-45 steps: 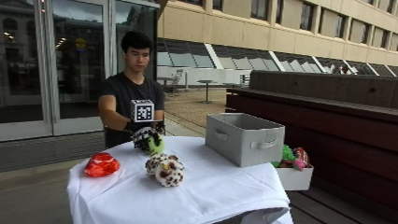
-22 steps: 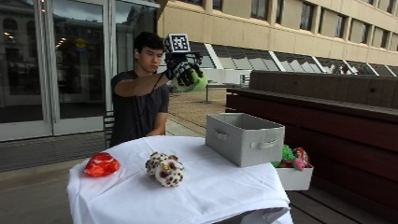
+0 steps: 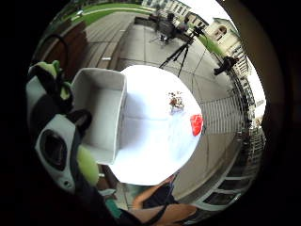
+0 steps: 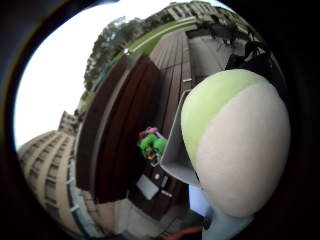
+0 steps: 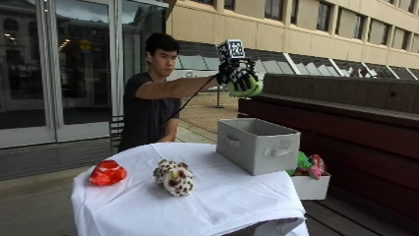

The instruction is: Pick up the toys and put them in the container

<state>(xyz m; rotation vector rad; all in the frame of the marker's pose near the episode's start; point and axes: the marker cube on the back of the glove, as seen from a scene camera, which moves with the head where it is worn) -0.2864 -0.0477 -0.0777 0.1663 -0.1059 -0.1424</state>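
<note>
Green plush toy [image 5: 247,88] gripped in gloved right hand [image 5: 234,74] high above grey container [image 5: 256,144]; judged soft, light, squeezable, best held around body.

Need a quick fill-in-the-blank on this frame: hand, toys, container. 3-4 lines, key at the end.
1. The gloved right hand holds a ____ plush toy in the air above the container.
2. The grey container stands on a table covered with a ____ cloth.
3. The red toy and the spotted toy lie on the ____.
4. Seen from the little finger side palm view, the container's inside is ____.

Missing words: green; white; table; empty
</note>
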